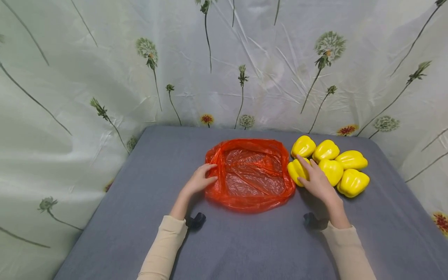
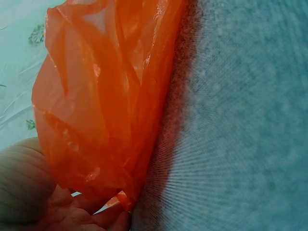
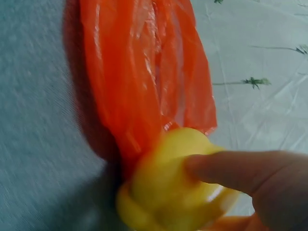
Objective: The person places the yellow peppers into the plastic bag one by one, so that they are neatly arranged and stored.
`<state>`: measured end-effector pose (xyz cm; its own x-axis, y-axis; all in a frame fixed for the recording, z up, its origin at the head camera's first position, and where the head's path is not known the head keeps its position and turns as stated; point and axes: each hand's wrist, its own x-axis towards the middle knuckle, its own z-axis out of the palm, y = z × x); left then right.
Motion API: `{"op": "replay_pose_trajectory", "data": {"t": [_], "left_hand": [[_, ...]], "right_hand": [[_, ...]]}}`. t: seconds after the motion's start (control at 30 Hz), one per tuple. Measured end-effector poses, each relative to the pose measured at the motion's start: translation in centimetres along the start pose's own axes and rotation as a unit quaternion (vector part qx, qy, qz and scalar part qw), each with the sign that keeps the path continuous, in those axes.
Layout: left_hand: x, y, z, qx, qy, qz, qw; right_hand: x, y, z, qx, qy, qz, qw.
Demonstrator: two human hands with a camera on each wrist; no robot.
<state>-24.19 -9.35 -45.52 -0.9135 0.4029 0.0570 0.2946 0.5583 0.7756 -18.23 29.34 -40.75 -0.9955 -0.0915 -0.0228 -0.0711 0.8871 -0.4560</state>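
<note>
A red translucent plastic bag (image 1: 252, 204) lies on the grey table with its wide mouth facing up, rim spread. At its left side my left hand (image 1: 199, 179) touches the bag wall, thumb and fingers apart; in the left wrist view the bag (image 2: 101, 106) covers part of the fingers. My right hand (image 1: 316, 181) holds a yellow bell pepper (image 1: 295, 171) right by the bag's right rim. The right wrist view has the thumb pressed on this pepper (image 3: 168, 187), which overlaps the bag (image 3: 134, 82); its fingers are mostly hidden.
Several more yellow bell peppers (image 1: 353, 182) sit in a cluster to the right of the bag, close around my right hand. The grey cloth-covered table (image 1: 252, 245) ends at the back against a pale curtain (image 1: 266, 77) with dandelion prints. A dark wrist mount sits below each hand.
</note>
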Motion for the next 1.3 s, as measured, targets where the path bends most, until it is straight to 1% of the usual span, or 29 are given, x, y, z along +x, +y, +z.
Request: {"op": "replay_pose_trajectory", "data": {"t": [0.1,0.17,0.33,0.43,0.73,0.97,1.13,1.3], "left_hand": [[0.0,-0.1,0.0,0.003,-0.002,-0.002,1.0000],[-0.1,-0.1,-0.1,0.004,-0.002,-0.003,1.0000],[-0.2,-0.1,-0.1,-0.001,-0.003,-0.013,0.9999],[-0.2,-0.1,-0.1,-0.003,-0.004,-0.018,0.9998],[-0.1,0.1,-0.1,-0.004,0.000,-0.017,0.9998],[-0.1,0.2,-0.1,-0.002,0.008,-0.017,0.9998],[-0.2,0.3,0.1,-0.007,0.010,-0.022,0.9997],[0.0,0.3,0.3,-0.006,0.012,-0.019,0.9997]], "right_hand": [[-0.1,0.2,-0.4,0.002,-0.011,-0.018,0.9998],[-0.2,0.4,-0.6,0.004,-0.009,-0.034,0.9994],[-0.3,0.6,-0.7,0.011,0.014,-0.061,0.9980],[-0.3,0.6,-0.8,0.020,0.025,-0.063,0.9975],[-0.4,0.4,-1.2,0.041,0.054,-0.040,0.9969],[-0.8,0.1,-1.6,0.065,0.074,-0.011,0.9951],[-1.1,-0.3,-1.7,0.091,0.093,0.008,0.9915],[-1.2,-0.6,-1.5,0.128,0.114,0.008,0.9852]]}}
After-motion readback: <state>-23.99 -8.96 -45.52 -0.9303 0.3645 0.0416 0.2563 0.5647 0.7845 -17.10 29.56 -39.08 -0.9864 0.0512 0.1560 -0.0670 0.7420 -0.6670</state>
